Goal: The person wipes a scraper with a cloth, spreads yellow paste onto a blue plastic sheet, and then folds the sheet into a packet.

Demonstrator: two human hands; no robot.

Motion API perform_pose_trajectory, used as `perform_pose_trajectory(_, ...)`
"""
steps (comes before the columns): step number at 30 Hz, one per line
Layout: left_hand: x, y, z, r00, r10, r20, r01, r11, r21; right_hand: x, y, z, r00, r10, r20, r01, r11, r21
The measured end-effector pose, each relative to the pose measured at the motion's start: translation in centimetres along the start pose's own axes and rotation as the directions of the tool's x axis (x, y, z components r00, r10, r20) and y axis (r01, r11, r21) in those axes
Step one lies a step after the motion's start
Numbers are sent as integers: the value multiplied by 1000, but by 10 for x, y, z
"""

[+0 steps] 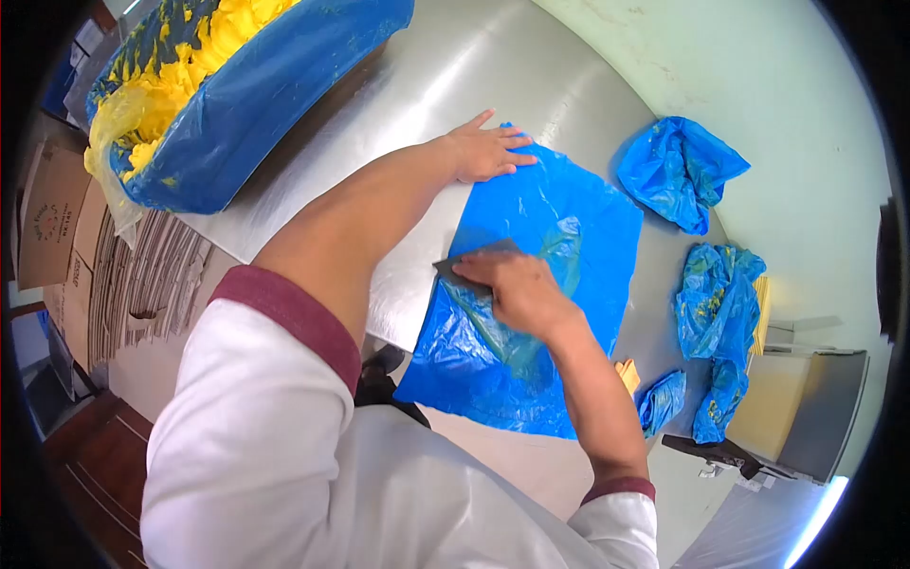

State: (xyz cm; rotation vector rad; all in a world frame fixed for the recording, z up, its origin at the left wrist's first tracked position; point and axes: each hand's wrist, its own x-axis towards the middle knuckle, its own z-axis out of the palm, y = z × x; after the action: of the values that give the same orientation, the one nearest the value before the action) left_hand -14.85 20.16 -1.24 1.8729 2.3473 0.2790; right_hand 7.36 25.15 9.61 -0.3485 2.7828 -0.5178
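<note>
A blue plastic sheet or bag (pixel 592 228) lies spread on the metal table, its near part hanging over the edge. Flat on its far left corner rests my left hand (pixel 488 152), fingers spread. My right hand (pixel 521 289) grips a dark flat scraper (pixel 488 254) against the middle of the plastic. Greenish-yellow smears show through the plastic around the scraper, and the near part is wrinkled and shiny.
A blue-lined container (pixel 256 104) of yellow paste (pixel 204 47) stands at the upper left. Crumpled blue bags (pixel 681 171) (pixel 716 303) lie along the right side of the metal table (pixel 455 57). Flattened cardboard (pixel 142 280) is stacked at the left.
</note>
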Motion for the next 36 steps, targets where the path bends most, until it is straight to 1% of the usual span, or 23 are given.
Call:
perform_pose_trajectory(1, 0, 3, 3, 999, -28, -20, 28, 1000, 9, 0, -2, -7, 1000, 15, 11, -16, 1000, 12)
perform_pose_trajectory(2, -3, 9, 7, 985, -92, -144, 75, 990, -119, 2, -2, -16, 1000, 25, 15, -25, 1000, 18)
perform_pose_trajectory(3, -7, 19, 17, 951, -172, -255, 106, 962, -251, 3, -1, -24, 999, 29, 21, -30, 999, 25)
perform_pose_trajectory(4, -12, 27, 16, 900, -265, -346, 120, 915, -386, 0, 5, -33, 998, 6, -62, -7, 1000, -22)
perform_pose_trajectory(7, -23, 34, 4, 969, -204, -138, 140, 917, -375, 12, 36, -32, 990, 76, -120, -84, 995, -61)
perform_pose_trajectory(10, -4, 26, 9, 986, -156, -49, 154, 987, -55, 35, 49, -5, 967, 20, -255, -62, 986, -157)
perform_pose_trajectory(13, 4, 23, 13, 984, -159, -86, 158, 987, -19, 35, 53, 3, 966, -5, -258, -35, 988, -150)
perform_pose_trajectory(16, 11, 22, 11, 983, -165, -81, 165, 986, -2, 14, 36, -1, 999, 44, -25, -45, 998, -54)
perform_pose_trajectory(19, 11, 22, 10, 981, -175, -80, 174, 985, -14, -12, 18, 2, 998, -14, 64, 22, 993, -118)
perform_pose_trajectory(20, 9, 20, 6, 981, -178, -79, 177, 984, -20, -17, 22, 8, 998, -39, 44, 43, 994, -97)
perform_pose_trajectory(23, 8, 24, 8, 976, -192, -103, 187, 981, -58, -17, 27, 8, 996, -85, 17, 87, 990, -110)
perform_pose_trajectory(25, 8, 23, 15, 969, -205, -138, 194, 977, -90, -15, 28, -8, 1000, -28, 14, 29, 999, -34)
perform_pose_trajectory(26, 8, 21, 18, 947, -246, -207, 200, 954, -222, -9, 30, -18, 1000, -4, 9, 4, 1000, 1)
perform_pose_trajectory(28, 1, 23, 23, 884, -355, -303, 180, 858, -481, 7, 36, -31, 994, 97, -41, -97, 995, 11)
perform_pose_trajectory(29, -2, 27, 23, 912, -330, -243, 215, 890, -402, 11, 37, -32, 987, 146, -65, -145, 989, 27)
perform_pose_trajectory(31, -11, 41, 11, 951, -291, -107, 261, 938, -228, 17, 34, -23, 986, 158, -49, -158, 987, 0)
perform_pose_trajectory(32, -11, 44, 13, 948, -288, -135, 267, 951, -159, 23, 34, -19, 986, 161, -39, -161, 987, -17)
perform_pose_trajectory(34, -11, 49, 22, 945, -274, -178, 274, 961, -29, 18, 33, -10, 997, 72, 4, -72, 997, -17)
perform_pose_trajectory(35, -10, 49, 28, 947, -269, -174, 271, 963, -16, 9, 31, -2, 999, 47, 25, -47, 999, -3)
perform_pose_trajectory(36, -10, 48, 27, 950, -263, -170, 265, 964, -7, 0, 28, 3, 996, 63, 66, -63, 998, -6)
